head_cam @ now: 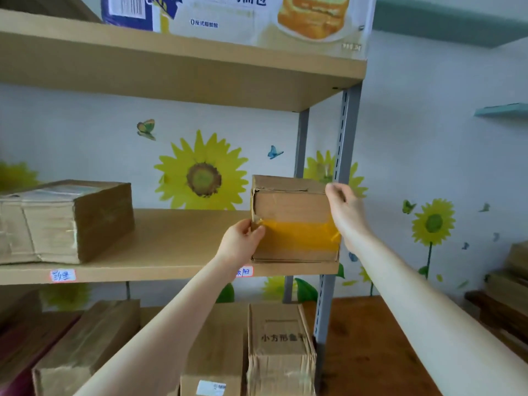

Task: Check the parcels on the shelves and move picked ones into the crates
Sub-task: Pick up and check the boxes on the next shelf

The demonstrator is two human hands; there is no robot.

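Note:
A small cardboard parcel (294,207) with a band of yellow tape across its front stands at the right end of the middle shelf (171,241). My left hand (243,238) pinches its lower left edge at the tape. My right hand (344,208) grips its upper right corner, fingers curled over the top. The parcel's base rests on the shelf board.
A larger taped parcel (65,221) lies at the left of the same shelf. Several cardboard boxes (280,352) fill the shelf below. A printed carton (234,15) sits on the top shelf. A grey upright post (343,155) stands right behind the parcel. More boxes (511,284) are stacked far right.

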